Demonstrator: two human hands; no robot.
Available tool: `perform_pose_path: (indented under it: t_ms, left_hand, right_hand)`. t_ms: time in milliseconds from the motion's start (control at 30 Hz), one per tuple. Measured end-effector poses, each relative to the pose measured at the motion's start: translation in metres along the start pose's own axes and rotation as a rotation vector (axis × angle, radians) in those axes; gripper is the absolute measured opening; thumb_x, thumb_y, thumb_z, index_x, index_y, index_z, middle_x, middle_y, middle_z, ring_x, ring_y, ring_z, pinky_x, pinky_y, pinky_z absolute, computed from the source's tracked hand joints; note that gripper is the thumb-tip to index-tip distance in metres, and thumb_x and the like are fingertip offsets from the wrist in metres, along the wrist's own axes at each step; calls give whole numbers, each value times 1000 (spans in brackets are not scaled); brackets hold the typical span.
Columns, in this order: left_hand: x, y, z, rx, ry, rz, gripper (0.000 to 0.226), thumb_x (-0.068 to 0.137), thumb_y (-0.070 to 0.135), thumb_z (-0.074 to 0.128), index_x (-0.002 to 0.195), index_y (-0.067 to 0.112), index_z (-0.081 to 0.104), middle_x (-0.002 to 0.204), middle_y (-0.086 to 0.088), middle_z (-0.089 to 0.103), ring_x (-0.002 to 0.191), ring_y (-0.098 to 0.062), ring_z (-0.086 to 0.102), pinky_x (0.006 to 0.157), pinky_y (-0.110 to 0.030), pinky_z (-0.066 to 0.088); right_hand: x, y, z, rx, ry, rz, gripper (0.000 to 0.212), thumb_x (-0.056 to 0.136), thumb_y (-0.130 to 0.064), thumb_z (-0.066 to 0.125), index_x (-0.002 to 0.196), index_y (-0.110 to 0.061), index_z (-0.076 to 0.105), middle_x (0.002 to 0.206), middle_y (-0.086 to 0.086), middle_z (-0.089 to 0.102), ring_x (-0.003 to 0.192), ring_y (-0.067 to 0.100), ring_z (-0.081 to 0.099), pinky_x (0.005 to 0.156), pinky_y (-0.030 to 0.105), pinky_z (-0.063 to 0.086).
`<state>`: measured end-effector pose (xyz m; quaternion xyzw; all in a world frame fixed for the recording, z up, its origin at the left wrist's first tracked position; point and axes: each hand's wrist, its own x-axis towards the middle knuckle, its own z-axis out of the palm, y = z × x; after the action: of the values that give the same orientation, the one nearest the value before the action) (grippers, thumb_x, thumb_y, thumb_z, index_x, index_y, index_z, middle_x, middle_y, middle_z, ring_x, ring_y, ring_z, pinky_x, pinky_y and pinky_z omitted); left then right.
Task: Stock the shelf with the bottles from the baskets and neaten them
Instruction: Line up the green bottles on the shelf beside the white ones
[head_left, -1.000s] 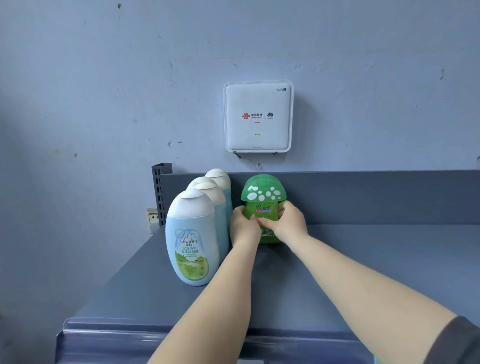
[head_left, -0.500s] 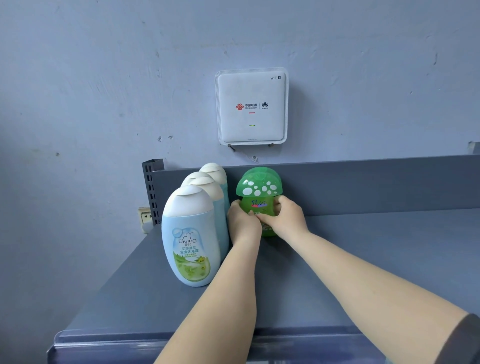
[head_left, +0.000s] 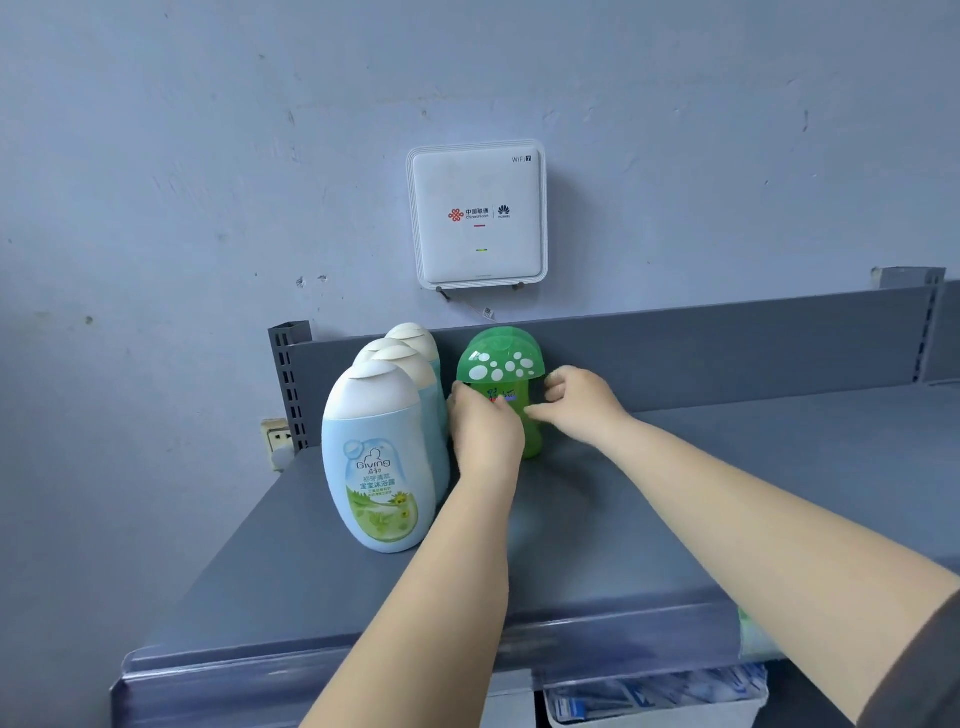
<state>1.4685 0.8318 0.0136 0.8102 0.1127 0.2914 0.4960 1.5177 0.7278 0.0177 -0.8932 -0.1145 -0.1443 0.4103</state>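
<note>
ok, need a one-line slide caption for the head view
Both hands, left hand and right hand, flank the green mushroom-shaped bottle beside a row of blue bottles on the grey shelf.

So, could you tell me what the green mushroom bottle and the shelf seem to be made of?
The green mushroom bottle looks like glossy, translucent plastic: light glows through its spotted cap. The shelf appears to be grey painted sheet metal with a matt finish, judging by its folded back wall and slotted upright; its front edge carries a clear, probably plastic, strip.
</note>
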Motion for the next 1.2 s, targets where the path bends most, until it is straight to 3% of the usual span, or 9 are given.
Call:
perform_pose_path:
  t_ms: [100, 200, 367, 567, 767, 933, 1000, 1200]
  left_hand:
    - [-18, 15, -10, -55, -13, 112, 31, 94, 14, 46, 123, 3, 48, 119, -9, 55, 110, -27, 54, 90, -36, 47]
    - [-40, 35, -8, 80, -112, 322, 21, 95, 17, 44, 107, 7, 57, 105, -4, 62, 93, -20, 55, 76, -27, 41]
    - [-83, 82, 33, 432, -199, 739, 20, 95, 23, 43, 99, 9, 56, 101, -3, 58, 93, -22, 53, 68, -29, 37]
    - [-171, 146, 119, 488, -325, 1101, 18, 94, 19, 42, 100, 9, 56, 98, -3, 59, 92, -21, 52, 62, -30, 38]
    - [-290, 186, 200, 459, -509, 1319, 19, 92, 15, 42, 102, 11, 57, 105, -5, 60, 100, -25, 53, 64, -29, 32]
    - [-394, 199, 258, 427, -718, 1421, 19, 93, 16, 42, 103, 9, 57, 109, -7, 59, 105, -27, 53, 69, -32, 38]
    - [-431, 201, 276, 431, -806, 1436, 17, 92, 15, 44, 101, 9, 57, 106, -8, 60, 103, -29, 54, 68, -33, 40]
    - [-519, 200, 321, 381, -980, 1522, 18, 91, 14, 45, 101, 7, 58, 108, -10, 60, 102, -30, 55, 65, -32, 36]
  right_hand:
    - [-13, -4, -36, 32, 43, 26, 27, 79, -24, 70, 100, -11, 60, 101, 4, 63, 102, 24, 59, 90, 38, 49]
    - [-39, -3, -78, -116, 58, -37, 16, 83, -27, 66, 88, -14, 57, 83, -5, 55, 88, 19, 56, 74, 31, 46]
    - [-98, 20, -158, -776, 242, -222, 20, 91, -29, 51, 105, -14, 51, 100, -2, 53, 100, 21, 51, 70, 30, 35]
    - [-184, 86, -258, -1146, 248, -96, 19, 93, -23, 46, 108, -12, 50, 107, 3, 56, 101, 23, 52, 67, 31, 34]
    - [-291, 159, -336, -1271, 147, 146, 20, 93, -22, 45, 109, -11, 48, 112, 6, 55, 107, 26, 51, 78, 34, 39]
    - [-382, 223, -384, -1276, 91, 338, 19, 92, -19, 47, 110, -12, 48, 114, 5, 54, 108, 25, 52, 71, 31, 35]
    - [-415, 244, -397, -1259, 78, 403, 22, 92, -19, 47, 113, -11, 48, 116, 6, 55, 108, 25, 52, 74, 33, 41]
    - [-495, 298, -420, -1172, 85, 560, 20, 90, -18, 48, 107, -9, 51, 112, 8, 57, 106, 27, 53, 73, 33, 40]
